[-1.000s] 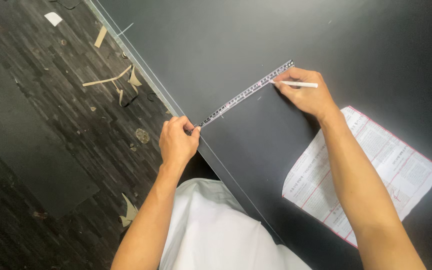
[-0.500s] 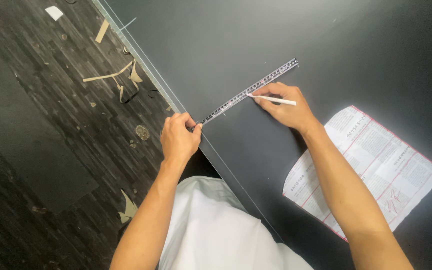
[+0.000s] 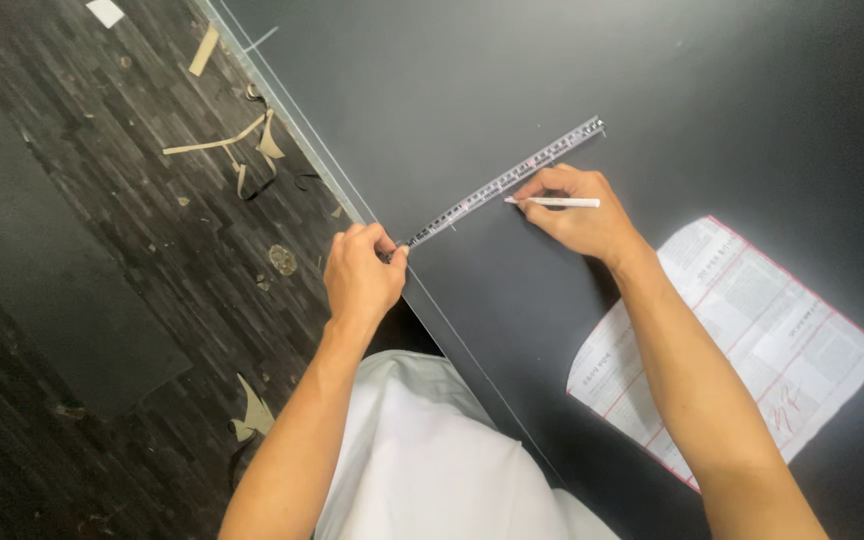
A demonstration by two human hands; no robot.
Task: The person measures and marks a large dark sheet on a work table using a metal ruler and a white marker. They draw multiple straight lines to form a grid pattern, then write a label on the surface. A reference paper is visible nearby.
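While the head camera is looking straight down, the left hand (image 3: 360, 275) is pinching the near end of a narrow silvery measuring tape (image 3: 500, 185) right at the edge of the big matte black sheet (image 3: 572, 70) lying on the surface. The tape is running diagonally away from that edge, flat on the sheet. The right hand (image 3: 577, 210) is closed around a slim white marking pencil (image 3: 552, 202), tip sitting just beside the tape roughly two thirds of the way along it. A white printed paper with red lines (image 3: 742, 340) is lying on the sheet near the right forearm, apart from the tape.

Honestly, the trick here looks like keeping the tape pulled taut and its end dead on the edge, so the left pinch isn't slipping. I'd be holding the pencil tip tight against the tape's side and making a small, light tick rather than a fat stroke.

Over on the dark wooden plank floor (image 3: 102, 250), tan cardboard offcuts (image 3: 227, 150) are lying scattered about.
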